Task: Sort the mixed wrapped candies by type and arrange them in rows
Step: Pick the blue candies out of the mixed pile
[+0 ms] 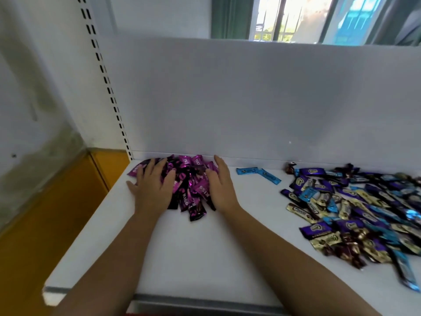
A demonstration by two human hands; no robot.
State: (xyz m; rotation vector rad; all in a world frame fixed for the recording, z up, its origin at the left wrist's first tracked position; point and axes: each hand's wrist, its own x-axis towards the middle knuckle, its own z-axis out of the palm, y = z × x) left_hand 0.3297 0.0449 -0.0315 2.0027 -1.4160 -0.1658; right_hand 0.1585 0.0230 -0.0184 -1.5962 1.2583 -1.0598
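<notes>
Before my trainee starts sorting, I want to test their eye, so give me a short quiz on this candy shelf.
1. True or false: the left hand and the right hand both touch the purple candy pile with straight fingers.
2. The two light-blue candies lie: A) between the purple candy pile and the mixed pile; B) left of the purple candy pile; C) in a hand.
3. Fill in: the mixed pile lies on the person's ____ side.
Key: 1 true; 2 A; 3 right.

left hand flat on purple candy pile; right hand flat against pile's right edge.
</notes>
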